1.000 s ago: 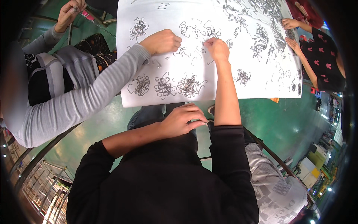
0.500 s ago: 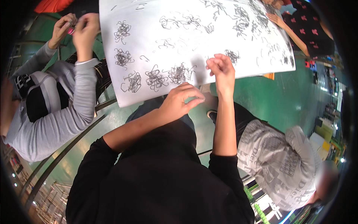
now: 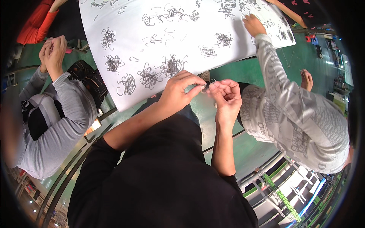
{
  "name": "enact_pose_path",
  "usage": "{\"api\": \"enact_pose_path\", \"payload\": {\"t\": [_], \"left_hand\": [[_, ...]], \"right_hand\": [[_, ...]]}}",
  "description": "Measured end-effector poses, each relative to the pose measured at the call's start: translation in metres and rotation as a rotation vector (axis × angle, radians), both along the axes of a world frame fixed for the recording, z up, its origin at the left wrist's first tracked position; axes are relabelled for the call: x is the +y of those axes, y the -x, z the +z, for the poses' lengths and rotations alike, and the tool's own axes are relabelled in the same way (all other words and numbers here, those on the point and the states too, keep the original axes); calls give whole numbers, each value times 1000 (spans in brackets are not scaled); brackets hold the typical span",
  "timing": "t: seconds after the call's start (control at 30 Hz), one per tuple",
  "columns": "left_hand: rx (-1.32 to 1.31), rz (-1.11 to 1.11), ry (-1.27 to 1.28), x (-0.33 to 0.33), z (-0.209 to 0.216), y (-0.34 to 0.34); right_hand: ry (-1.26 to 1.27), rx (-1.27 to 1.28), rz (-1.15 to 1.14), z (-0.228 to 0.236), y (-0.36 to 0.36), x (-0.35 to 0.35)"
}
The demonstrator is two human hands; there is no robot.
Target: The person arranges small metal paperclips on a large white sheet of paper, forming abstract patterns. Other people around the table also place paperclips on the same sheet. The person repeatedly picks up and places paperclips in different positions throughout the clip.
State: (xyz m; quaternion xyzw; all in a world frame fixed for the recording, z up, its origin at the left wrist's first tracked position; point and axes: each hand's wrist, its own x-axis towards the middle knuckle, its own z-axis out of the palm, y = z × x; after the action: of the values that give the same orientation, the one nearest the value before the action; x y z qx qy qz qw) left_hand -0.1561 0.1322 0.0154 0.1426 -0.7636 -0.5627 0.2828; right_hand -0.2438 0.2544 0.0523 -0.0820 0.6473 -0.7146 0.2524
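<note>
My left hand (image 3: 179,91) is closed in a pinch just off the table's near edge, with a tiny dark piece at its fingertips. Facing it, my right hand (image 3: 227,98) pinches a thin, pale-looking curved strand that sticks up from its fingertips. Only a small gap lies between the two pinches; whether the pieces touch cannot be seen. Beyond my left hand, a tangled pile of thin dark curved strands (image 3: 173,66) lies on the white table (image 3: 159,53), with another similar pile (image 3: 149,77) beside it.
More strand piles and short dark pieces (image 3: 194,15) are spread over the table. A co-worker in grey (image 3: 57,125) sits at left, hands together. At right, another in a patterned top (image 3: 289,102) reaches onto the table. Metal rails (image 3: 57,186) run at lower left.
My right hand has come down from over the table to meet my left, now pinching a strand. The right co-worker's arm has reached onto the table. The whole view has shifted.
</note>
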Motion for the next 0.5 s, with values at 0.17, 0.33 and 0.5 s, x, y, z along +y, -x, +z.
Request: {"api": "enact_pose_path", "payload": {"t": [0.17, 0.33, 0.5], "left_hand": [[22, -15, 74, 3, 4, 4], [111, -79, 143, -1, -3, 13], [13, 86, 308, -73, -50, 61]], "right_hand": [[50, 114, -84, -3, -8, -3], [-101, 478, -190, -11, -18, -2], [0, 568, -169, -23, -16, 1]]}}
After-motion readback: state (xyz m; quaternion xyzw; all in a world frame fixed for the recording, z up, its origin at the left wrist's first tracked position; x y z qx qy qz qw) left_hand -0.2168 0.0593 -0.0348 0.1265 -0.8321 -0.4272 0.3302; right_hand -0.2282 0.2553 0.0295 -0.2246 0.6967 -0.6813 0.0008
